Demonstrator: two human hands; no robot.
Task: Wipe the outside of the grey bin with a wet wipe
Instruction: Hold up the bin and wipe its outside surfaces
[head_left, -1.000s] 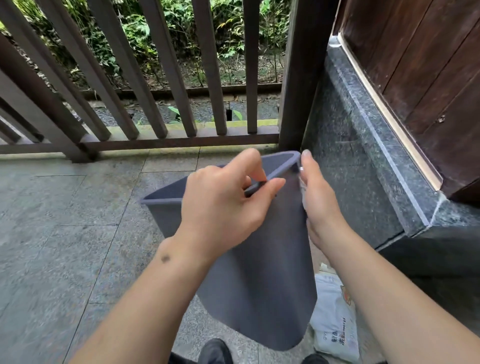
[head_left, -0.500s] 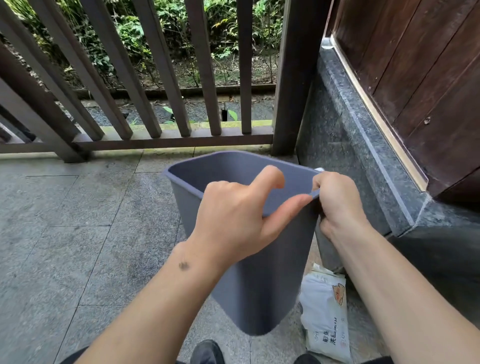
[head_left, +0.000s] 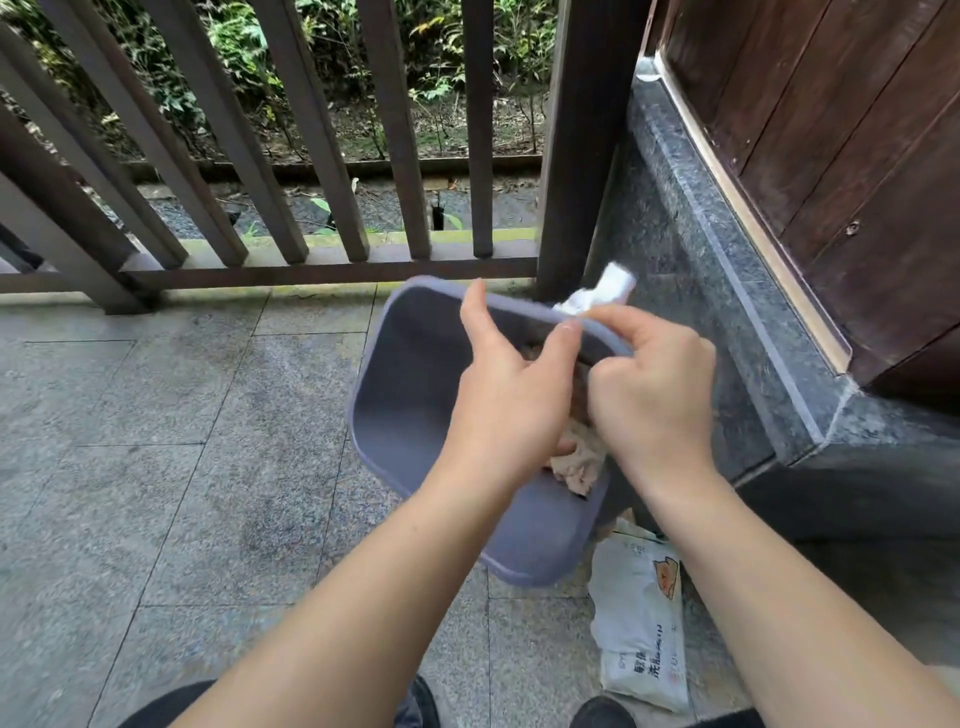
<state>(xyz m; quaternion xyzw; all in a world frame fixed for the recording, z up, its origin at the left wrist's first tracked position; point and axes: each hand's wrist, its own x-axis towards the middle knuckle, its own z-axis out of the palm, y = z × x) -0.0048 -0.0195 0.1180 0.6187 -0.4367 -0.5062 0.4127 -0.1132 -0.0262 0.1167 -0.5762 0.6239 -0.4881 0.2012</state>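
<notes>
The grey bin (head_left: 410, 384) is held off the floor and tilted, with its open mouth facing me. My left hand (head_left: 511, 395) pinches the far rim, thumb on top and fingers inside. At the right end of that rim, my right hand (head_left: 649, 395) is closed on a white wet wipe (head_left: 605, 291), which sticks up past the fingers. Crumpled beige paper (head_left: 579, 462) lies inside the bin, partly hidden by both hands.
A white wet wipe packet (head_left: 639, 623) lies on the stone tile floor under the bin. A dark wooden railing (head_left: 311, 156) stands ahead. A granite ledge (head_left: 727, 291) and a wooden door (head_left: 841, 130) are close on the right. My shoes show at the bottom.
The bin has turned from its outer wall facing me to its opening facing me. My right hand moved onto the far rim and the wipe now sticks out above it.
</notes>
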